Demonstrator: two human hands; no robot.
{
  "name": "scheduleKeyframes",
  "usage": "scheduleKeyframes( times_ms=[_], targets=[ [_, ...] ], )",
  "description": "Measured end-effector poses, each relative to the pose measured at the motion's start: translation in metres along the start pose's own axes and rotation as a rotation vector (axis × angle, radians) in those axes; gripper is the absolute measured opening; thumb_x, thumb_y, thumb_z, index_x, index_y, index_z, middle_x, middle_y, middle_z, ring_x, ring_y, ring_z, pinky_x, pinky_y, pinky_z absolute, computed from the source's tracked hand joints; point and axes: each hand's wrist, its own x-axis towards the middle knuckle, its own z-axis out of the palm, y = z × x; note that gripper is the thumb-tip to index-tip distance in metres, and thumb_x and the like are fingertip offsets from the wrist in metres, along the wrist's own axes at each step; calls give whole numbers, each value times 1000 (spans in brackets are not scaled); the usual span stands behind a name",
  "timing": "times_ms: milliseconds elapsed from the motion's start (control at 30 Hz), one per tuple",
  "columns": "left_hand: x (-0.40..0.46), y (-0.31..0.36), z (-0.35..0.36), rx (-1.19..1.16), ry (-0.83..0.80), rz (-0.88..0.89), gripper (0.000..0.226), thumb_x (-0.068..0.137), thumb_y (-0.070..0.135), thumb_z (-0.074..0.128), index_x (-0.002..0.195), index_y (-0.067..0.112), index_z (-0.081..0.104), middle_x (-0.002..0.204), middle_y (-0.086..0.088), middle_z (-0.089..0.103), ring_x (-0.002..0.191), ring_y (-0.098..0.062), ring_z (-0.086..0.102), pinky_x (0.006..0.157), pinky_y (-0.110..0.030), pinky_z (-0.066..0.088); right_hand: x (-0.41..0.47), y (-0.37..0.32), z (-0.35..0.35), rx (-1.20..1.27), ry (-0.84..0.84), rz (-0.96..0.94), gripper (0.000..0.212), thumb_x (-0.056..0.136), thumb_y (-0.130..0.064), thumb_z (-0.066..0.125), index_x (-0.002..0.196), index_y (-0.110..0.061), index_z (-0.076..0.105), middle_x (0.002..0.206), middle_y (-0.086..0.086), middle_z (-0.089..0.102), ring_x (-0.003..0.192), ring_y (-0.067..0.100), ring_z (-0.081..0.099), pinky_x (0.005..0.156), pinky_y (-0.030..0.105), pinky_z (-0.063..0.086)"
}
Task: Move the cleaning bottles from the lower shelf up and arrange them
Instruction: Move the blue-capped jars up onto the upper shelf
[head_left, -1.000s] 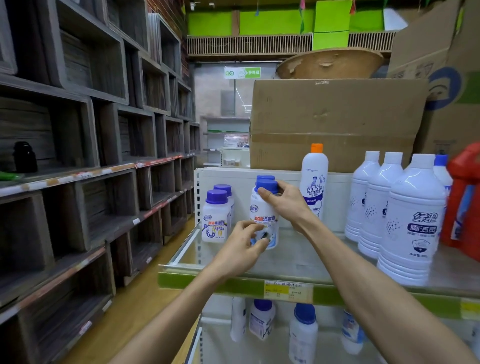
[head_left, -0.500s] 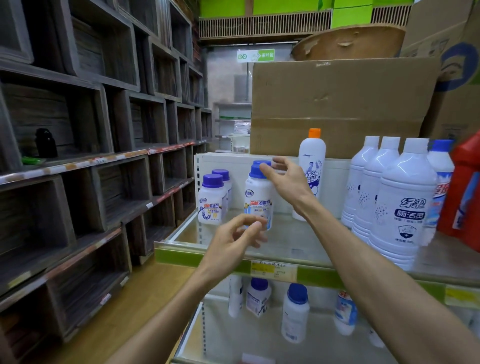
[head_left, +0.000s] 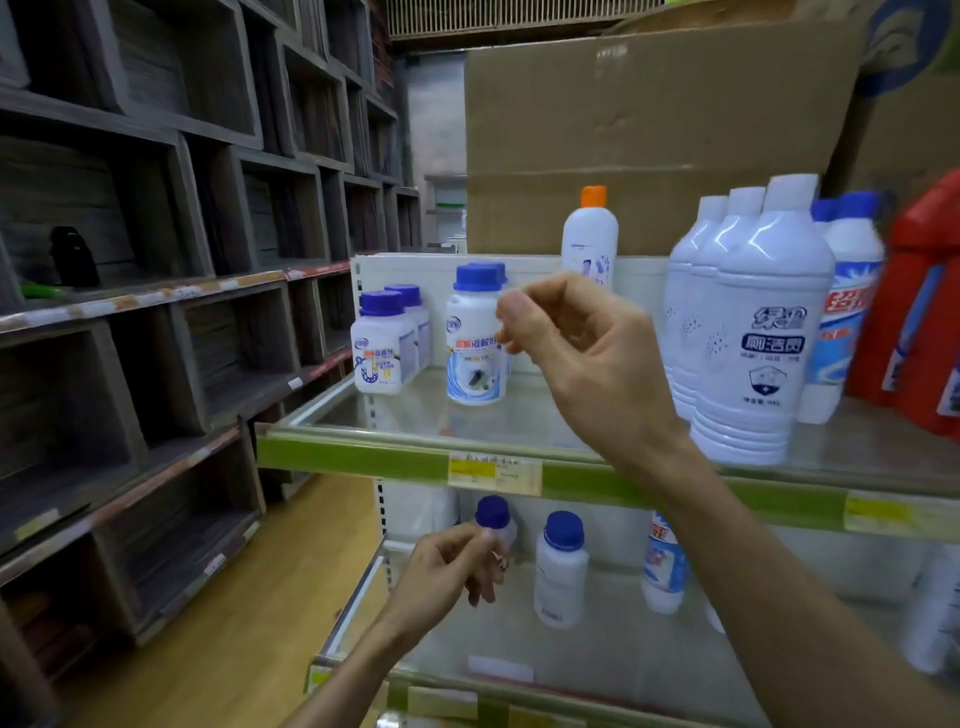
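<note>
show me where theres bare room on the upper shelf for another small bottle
Bare upper shelf lies between the blue-cap bottle and the white bottles, though the right hand hovers before it. The front strip along the green rail is bare too. The right end is crowded up to the red jug.

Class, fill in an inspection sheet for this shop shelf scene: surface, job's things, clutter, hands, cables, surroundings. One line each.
Surface: upper metal shelf with green edge strip; lower metal shelf beneath it.
Job's things: blue-capped white label-front bottle upright on the upper shelf; short blue-capped white bottle and a second blue-capped bottle on the lower.
Clutter: tall white bottles, orange-capped bottle, red jug.
Hands: left hand at the short bottle, grip unclear; right hand loosely curled, holding nothing.
Cables: nothing seen.
Surroundings: brown cardboard box, dark wooden cubby shelves.
</note>
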Motion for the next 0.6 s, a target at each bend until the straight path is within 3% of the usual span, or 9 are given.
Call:
scheduleKeyframes(
  times_ms=[67, 167, 300, 400, 500, 600],
  targets=[
    [8, -14, 9, -12, 34, -17, 35, 97, 46, 58, 93, 16, 74, 75, -8, 71, 65, -24, 67, 56, -30, 51, -30, 2, -7, -12, -36, -34, 9, 99, -20, 64, 92, -18, 68, 79, -5, 72, 76, 11, 70, 73, 33, 59],
    [25, -32, 23, -54, 107, -32, 26, 102, 30, 57, 87, 21, 76, 75, -12, 71, 67, -28, 66, 57, -34, 51, -75, 20, -16, -59, -69, -55, 17, 96, -23, 64, 89, -9, 70, 78, 4, 71, 74, 25, 68, 72, 45, 56],
    [49, -54, 42, -24, 178, -28, 19, 102, 23, 58, 99, 15, 74, 91, -25, 72, 73, -31, 66, 61, -45, 55, -130, 59, -27, -146, -90, -58, 13, 93, -21, 65, 84, -13, 71, 77, -13, 67, 70, 12, 64, 69, 25, 52],
    [69, -74, 56, 56, 213, -45, 12, 99, 22, 63, 108, 17, 69, 105, -18, 73, 85, -33, 68, 78, -53, 56, -163, 99, -35, -195, -60, 47, 16, 92, -28, 65, 80, -18, 72, 74, -12, 69, 68, 10, 64, 68, 24, 51],
    [90, -92, 71, 91, 196, -78, 31, 93, 32, 71, 121, 24, 61, 118, -6, 66, 106, -22, 65, 91, -44, 56, -191, 146, -46, -228, -57, 232, 17, 93, -30, 66, 76, -31, 68, 73, -9, 70, 68, 12, 63, 67, 30, 52],
    [104, -111, 88, 145, 169, -90, 51, 89, 38, 74, 134, 23, 54, 124, 2, 59, 104, -8, 60, 81, -22, 49, -218, 193, -58, -239, -55, 456, 23, 96, -25, 67, 75, -33, 67, 75, -5, 71, 68, 6, 62, 65, 24, 51]
  ],
)
